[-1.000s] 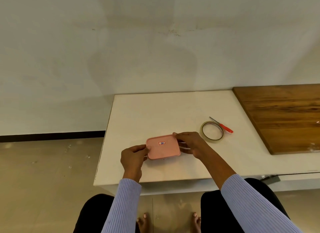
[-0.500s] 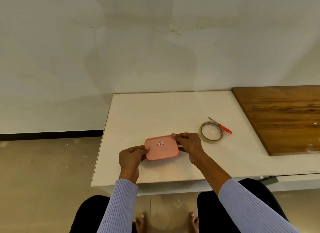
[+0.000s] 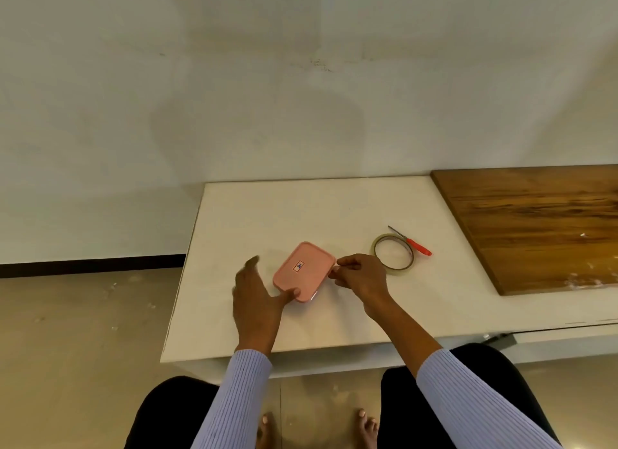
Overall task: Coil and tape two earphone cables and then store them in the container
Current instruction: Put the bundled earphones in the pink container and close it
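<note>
Ribbed lilac sleeves (image 3: 240, 391), black trousers (image 3: 495, 375)

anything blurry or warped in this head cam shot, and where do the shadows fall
Head view: the left hand is motion-blurred, while the pink container and tape roll stay sharp; wide-angle bowing curves the white table edges; a soft broad shadow sits on the wall; no harsh glare.
</note>
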